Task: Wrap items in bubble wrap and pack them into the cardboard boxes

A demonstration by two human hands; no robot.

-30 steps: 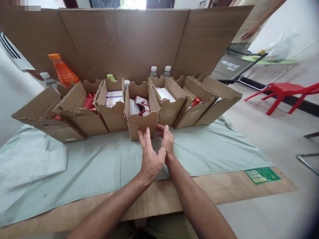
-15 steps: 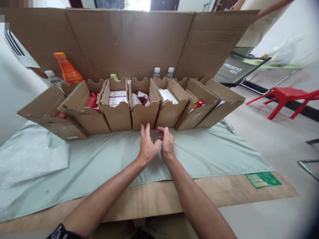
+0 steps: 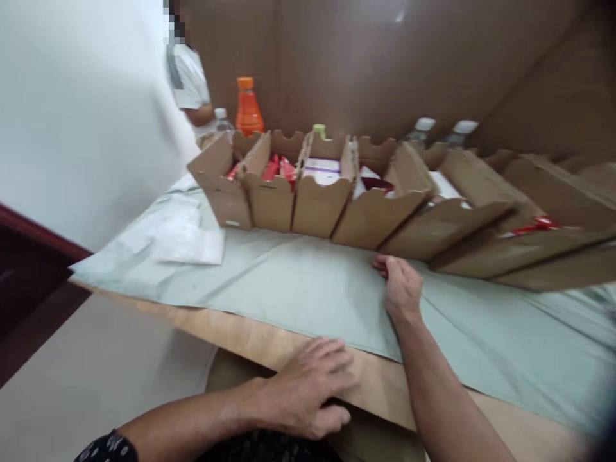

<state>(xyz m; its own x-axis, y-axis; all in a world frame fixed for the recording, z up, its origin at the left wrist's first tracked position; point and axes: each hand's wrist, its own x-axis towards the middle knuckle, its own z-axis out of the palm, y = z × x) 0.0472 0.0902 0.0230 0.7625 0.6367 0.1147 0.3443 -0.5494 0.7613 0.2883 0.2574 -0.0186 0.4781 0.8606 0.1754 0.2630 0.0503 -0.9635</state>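
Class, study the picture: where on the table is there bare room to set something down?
The widest free patch is the green cloth between the plastic sheeting, the row of cardboard boxes and the right hand. Another lies right of the right forearm, before the boxes. It is crowded along the back: boxes stand close together, bottles behind.

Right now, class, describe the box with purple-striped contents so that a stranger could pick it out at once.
Find the tall brown cardboard panel behind the pale green cloth. In front stands a row of open cardboard boxes; take the third box from the picture's left, with a lime-green cap showing just behind. It alone shows white contents with a purple stripe.
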